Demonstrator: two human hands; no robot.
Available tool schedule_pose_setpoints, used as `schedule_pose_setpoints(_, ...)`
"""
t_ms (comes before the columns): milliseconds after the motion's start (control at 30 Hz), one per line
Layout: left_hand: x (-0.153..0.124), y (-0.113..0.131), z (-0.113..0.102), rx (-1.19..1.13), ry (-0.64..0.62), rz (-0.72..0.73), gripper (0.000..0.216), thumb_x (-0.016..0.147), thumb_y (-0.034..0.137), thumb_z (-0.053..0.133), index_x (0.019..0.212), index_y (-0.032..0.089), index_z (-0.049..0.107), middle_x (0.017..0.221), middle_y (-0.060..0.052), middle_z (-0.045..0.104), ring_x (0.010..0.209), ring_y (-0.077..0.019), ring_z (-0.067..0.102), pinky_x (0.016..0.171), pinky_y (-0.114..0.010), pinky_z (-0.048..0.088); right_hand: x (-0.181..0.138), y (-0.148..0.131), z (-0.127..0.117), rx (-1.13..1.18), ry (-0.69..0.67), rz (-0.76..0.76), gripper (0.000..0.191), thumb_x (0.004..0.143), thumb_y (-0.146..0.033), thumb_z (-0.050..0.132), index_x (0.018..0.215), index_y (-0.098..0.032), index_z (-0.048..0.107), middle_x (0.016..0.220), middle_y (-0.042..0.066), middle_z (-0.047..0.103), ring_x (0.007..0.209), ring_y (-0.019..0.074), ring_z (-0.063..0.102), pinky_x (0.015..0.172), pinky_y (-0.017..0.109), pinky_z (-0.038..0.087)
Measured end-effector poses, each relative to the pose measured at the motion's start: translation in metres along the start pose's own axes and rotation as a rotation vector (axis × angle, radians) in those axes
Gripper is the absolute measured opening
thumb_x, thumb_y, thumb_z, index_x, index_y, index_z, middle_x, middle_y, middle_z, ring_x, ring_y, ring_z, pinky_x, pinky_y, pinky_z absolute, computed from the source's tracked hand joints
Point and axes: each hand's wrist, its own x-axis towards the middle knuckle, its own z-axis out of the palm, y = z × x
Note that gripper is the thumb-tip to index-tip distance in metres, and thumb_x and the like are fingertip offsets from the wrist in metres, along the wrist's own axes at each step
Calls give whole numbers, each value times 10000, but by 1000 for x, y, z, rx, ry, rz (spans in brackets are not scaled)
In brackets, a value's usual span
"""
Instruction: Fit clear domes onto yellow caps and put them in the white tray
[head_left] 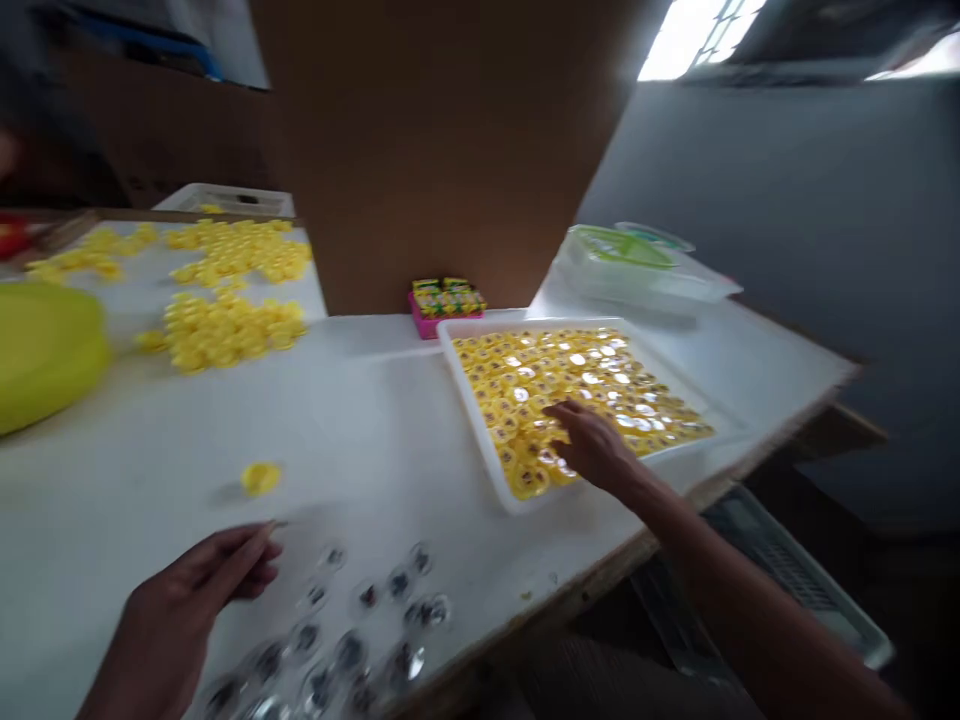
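Note:
My left hand (191, 595) is closed in a pinch over the table, a small thin thing at its fingertips that is too blurred to name. Just beyond it lies a single yellow plastic piece (260, 478). Several clear, round, dome-like pieces with dark centres (350, 652) are scattered to the right of that hand. My right hand (592, 445) reaches over a white tray (480, 440), fingers apart, with nothing visible in them. Rows of round yellow pieces with shiny clear tops (540, 380) fill most of the tray; whether the fingertips touch them I cannot tell.
Yellow pieces lie heaped (229, 330) at the back left, near a yellow-green round container (49, 355). A pink box of small packets (448, 303) stands before a large cardboard sheet (450, 150). Back right is a translucent bin (630, 280). A crate (795, 570) sits below the table edge.

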Motion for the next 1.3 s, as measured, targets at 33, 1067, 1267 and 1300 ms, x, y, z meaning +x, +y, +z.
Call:
schedule_pose_setpoints(33, -2, 3, -2, -18, -1, -3, 428, 555, 528, 720, 854, 228, 660, 766, 1, 708, 708, -199, 621, 655, -301, 529, -1, -8, -1, -33, 50, -2, 357, 729, -82, 560, 1080, -131, 597, 1002, 132, 606, 838, 213, 601, 676, 286, 455)
schedule_pose_setpoints(1067, -1, -1, 12, -363, -245, 62, 249, 731, 345, 648, 904, 176, 706, 811, -52, 708, 730, -149, 592, 715, -255, 475, 21, -240, 97, 1563, -481, 110, 247, 826, -398, 564, 815, -160, 632, 785, 26, 613, 754, 139, 558, 746, 286, 460)
schedule_pose_setpoints(1267, -3, 1, 13, -421, -244, 57, 221, 698, 334, 689, 829, 156, 672, 698, -22, 656, 641, -119, 553, 638, -234, 461, 23, -243, 101, 1582, -469, 191, 263, 812, -411, 579, 779, -151, 606, 664, 11, 581, 642, 119, 521, 633, 254, 429)
schedule_pose_setpoints(1300, -3, 2, 13, -419, -248, 56, 216, 698, 333, 689, 819, 156, 661, 691, -17, 647, 636, -115, 550, 632, -230, 458, 25, -242, 99, 1546, -468, 161, 257, 821, -402, 570, 775, -150, 599, 658, 8, 574, 634, 116, 513, 624, 251, 421)
